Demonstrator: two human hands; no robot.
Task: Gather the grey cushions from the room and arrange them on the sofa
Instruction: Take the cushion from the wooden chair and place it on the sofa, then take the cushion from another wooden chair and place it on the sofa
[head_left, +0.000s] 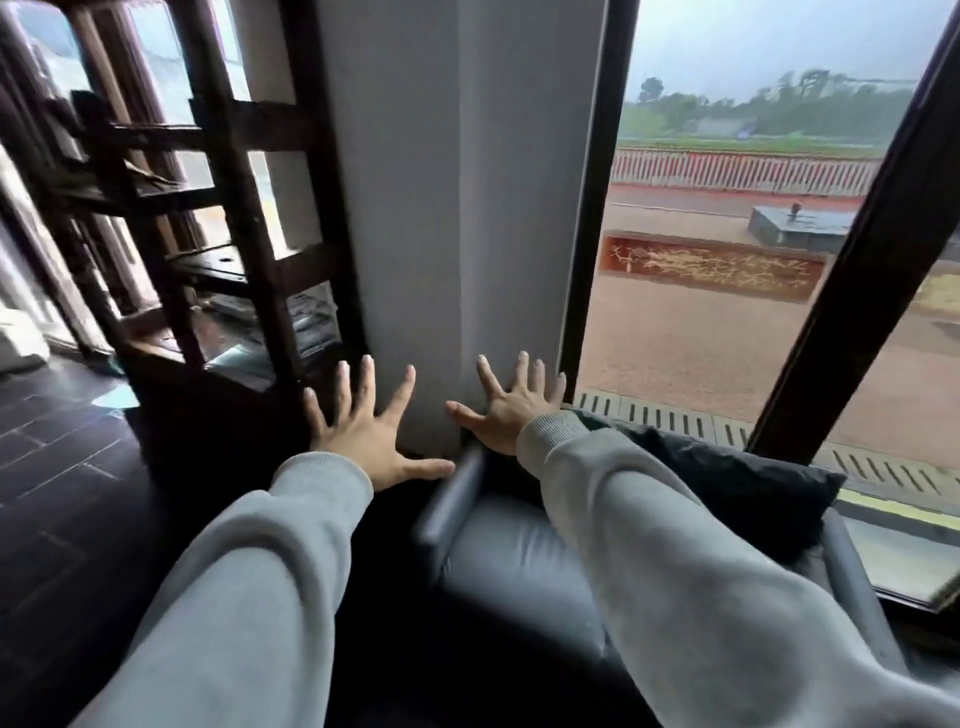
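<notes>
A dark grey cushion (737, 488) leans against the back of the grey leather sofa (524, 561), by the window and partly hidden behind my right sleeve. My left hand (363, 431) is stretched out with fingers spread wide, over the gap left of the sofa's armrest, holding nothing. My right hand (506, 410) is also spread open, above the sofa's far corner in front of the white pillar, touching no cushion. Both arms wear light grey sleeves.
A dark wooden shelf unit (223, 249) stands left of the white pillar (462, 208). A large window (727, 260) with dark frames runs behind the sofa. Dark tiled floor (57, 467) lies to the left.
</notes>
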